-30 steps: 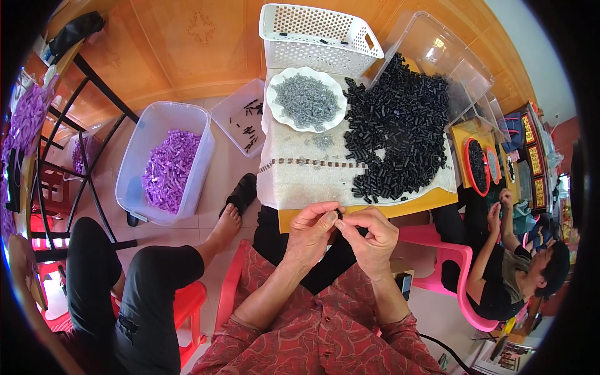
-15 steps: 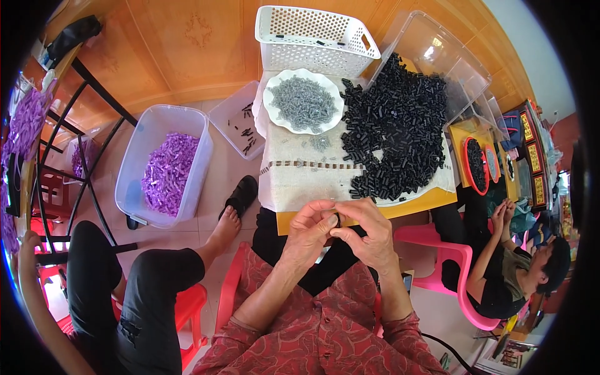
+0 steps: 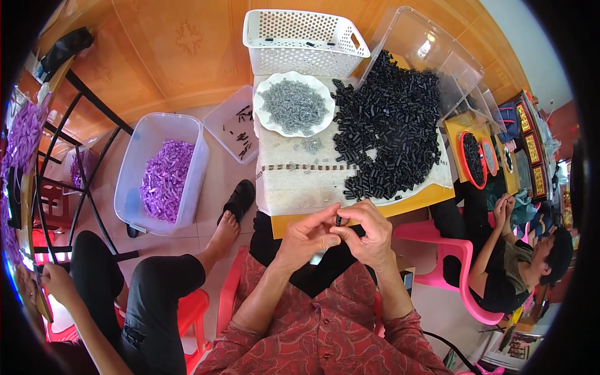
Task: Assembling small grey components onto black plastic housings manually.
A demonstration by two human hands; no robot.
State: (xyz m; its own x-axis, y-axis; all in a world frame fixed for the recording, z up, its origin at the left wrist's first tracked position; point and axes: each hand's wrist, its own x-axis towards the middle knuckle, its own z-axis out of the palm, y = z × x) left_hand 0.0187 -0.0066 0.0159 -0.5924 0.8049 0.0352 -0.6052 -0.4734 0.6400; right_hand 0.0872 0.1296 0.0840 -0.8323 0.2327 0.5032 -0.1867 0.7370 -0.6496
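Black small piece (image 3: 339, 220) stood upright between fingertips at the near edge of the counter (image 3: 420, 203). I saw the right grip (image 3: 367, 236) pinched nearly closed on it; the left grip (image 3: 301, 242) had thumb and forefinger parted, its hold unclear to me. Beyond: black heap (image 3: 390, 119), scalloped white plate (image 3: 299, 132) of greyish pieces (image 3: 294, 103).
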